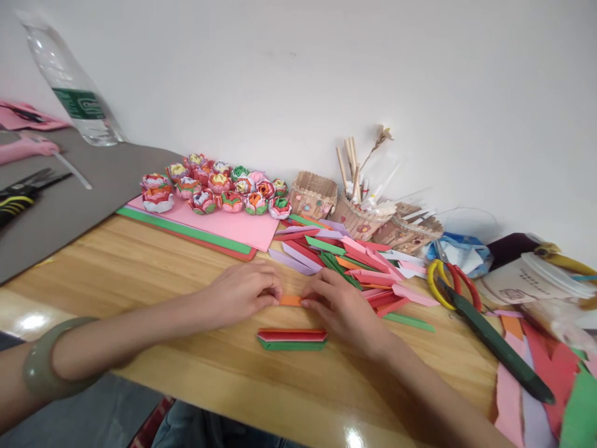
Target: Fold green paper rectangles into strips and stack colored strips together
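An orange folded paper strip point(291, 300) lies between my two hands above the middle of the table. My left hand point(254, 287) pinches its left end, and my right hand point(333, 302) pinches the right end. Fingers cover both ends of the strip. Closer to me, a small nested stack of folded paper strips point(291, 340), red and green with pale edges, rests on the wood. Just beyond my right hand spreads a loose pile of folded paper strips point(354, 258) in pink, red, green, purple and orange.
Several paper flowers point(219, 183) stand on pink paper sheets point(252, 227) at the back left. Wooden-stick baskets point(313, 193) line the wall. Scissors point(452, 280), a dark green long-handled tool point(504, 348) and paper scraps point(550, 373) lie right. Pliers point(28, 190) and a bottle point(77, 87) are left.
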